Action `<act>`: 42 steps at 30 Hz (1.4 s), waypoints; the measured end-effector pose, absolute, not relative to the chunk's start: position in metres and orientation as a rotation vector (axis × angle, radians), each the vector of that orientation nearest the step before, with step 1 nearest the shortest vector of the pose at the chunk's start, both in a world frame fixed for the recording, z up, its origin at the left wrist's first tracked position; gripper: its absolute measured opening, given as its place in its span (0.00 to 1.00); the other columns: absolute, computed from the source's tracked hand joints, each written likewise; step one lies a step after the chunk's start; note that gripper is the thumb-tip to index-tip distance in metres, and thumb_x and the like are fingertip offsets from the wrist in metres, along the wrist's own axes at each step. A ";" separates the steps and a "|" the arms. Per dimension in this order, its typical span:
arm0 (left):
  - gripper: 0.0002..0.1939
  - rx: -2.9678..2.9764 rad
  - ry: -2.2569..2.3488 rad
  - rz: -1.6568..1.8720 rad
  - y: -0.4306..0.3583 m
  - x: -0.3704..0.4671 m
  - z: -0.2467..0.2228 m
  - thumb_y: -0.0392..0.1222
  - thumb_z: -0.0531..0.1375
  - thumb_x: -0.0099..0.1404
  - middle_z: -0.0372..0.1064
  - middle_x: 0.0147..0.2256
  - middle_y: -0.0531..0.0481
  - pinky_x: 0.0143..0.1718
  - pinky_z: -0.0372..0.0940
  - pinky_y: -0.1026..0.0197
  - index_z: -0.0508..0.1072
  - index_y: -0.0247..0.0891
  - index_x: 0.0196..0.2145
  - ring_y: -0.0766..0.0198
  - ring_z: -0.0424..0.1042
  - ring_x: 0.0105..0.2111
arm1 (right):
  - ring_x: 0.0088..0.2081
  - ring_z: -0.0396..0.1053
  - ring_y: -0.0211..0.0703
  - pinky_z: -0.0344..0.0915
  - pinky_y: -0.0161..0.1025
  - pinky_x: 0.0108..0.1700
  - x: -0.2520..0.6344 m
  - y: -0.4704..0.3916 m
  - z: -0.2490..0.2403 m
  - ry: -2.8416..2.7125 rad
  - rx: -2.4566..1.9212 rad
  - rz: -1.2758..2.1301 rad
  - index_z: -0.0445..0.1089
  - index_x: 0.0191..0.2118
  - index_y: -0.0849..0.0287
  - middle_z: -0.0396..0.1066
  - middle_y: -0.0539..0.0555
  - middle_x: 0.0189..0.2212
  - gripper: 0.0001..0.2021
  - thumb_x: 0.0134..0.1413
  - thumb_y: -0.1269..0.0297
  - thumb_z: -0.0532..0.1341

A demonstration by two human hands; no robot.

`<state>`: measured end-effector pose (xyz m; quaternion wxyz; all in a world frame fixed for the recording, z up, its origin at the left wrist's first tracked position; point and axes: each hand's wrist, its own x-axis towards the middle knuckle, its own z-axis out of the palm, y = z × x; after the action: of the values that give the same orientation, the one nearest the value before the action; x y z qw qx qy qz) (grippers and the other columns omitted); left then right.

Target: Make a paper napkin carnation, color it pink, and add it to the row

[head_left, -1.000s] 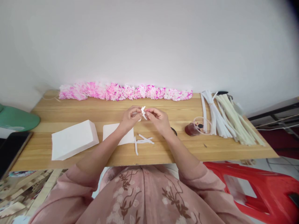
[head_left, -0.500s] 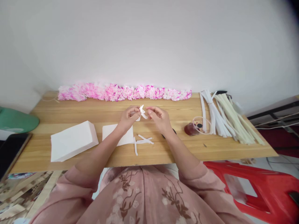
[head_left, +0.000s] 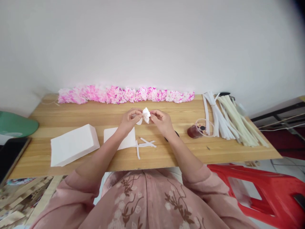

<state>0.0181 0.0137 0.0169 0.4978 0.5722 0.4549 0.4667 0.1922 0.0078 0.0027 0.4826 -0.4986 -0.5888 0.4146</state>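
Over the middle of the table, my left hand [head_left: 131,120] pinches a small crumpled white paper piece [head_left: 146,115] from its left side. From the right, the fingers of my right hand [head_left: 161,121] are closed on the same piece's edge. Below my left hand, partly behind the forearm, lie flat white sheets [head_left: 126,140]. Several short white strips [head_left: 147,143] lie beside them, some crossed. A thick stack of white paper [head_left: 73,144] sits to the left of my left forearm.
Pink and white ruffled flowers [head_left: 126,94] form a row along the wall. White strips [head_left: 218,117] and cream strips [head_left: 239,121] lie at right, near a jar of dark red content [head_left: 194,131]. A dark round object [head_left: 175,135] is partly behind my right forearm.
The white piece between my hands looks fuller and rounder, its thin points no longer showing. Both hands stay in nearly the same place. The view has shifted slightly.
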 end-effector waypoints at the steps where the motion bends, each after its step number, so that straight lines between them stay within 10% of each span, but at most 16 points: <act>1: 0.11 1.410 1.105 1.124 0.014 0.018 0.017 0.49 0.62 0.57 0.74 0.43 0.45 0.36 0.65 0.61 0.75 0.38 0.27 0.59 0.72 0.39 | 0.32 0.72 0.40 0.68 0.38 0.37 0.192 0.007 0.003 -1.446 -1.215 1.005 0.76 0.37 0.55 0.77 0.50 0.33 0.10 0.53 0.58 0.60; 17: 0.06 1.807 1.272 1.157 0.013 0.015 0.016 0.39 0.59 0.59 0.72 0.44 0.46 0.53 0.62 0.54 0.69 0.39 0.25 0.56 0.69 0.48 | 0.31 0.73 0.41 0.66 0.37 0.35 0.186 0.000 0.005 -1.571 -1.253 0.857 0.77 0.38 0.55 0.78 0.51 0.32 0.11 0.56 0.57 0.60; 42: 0.17 1.939 1.363 0.986 0.003 0.021 0.020 0.54 0.57 0.65 0.73 0.28 0.50 0.34 0.60 0.61 0.72 0.38 0.27 0.62 0.70 0.30 | 0.36 0.74 0.42 0.68 0.37 0.38 0.185 0.002 -0.001 -1.704 -1.216 0.624 0.76 0.37 0.55 0.78 0.53 0.35 0.09 0.58 0.62 0.59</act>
<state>0.0212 0.0029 0.0204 0.2834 0.7245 0.5092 0.3682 0.1851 0.0016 -0.0008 0.4607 -0.4940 -0.6924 0.2536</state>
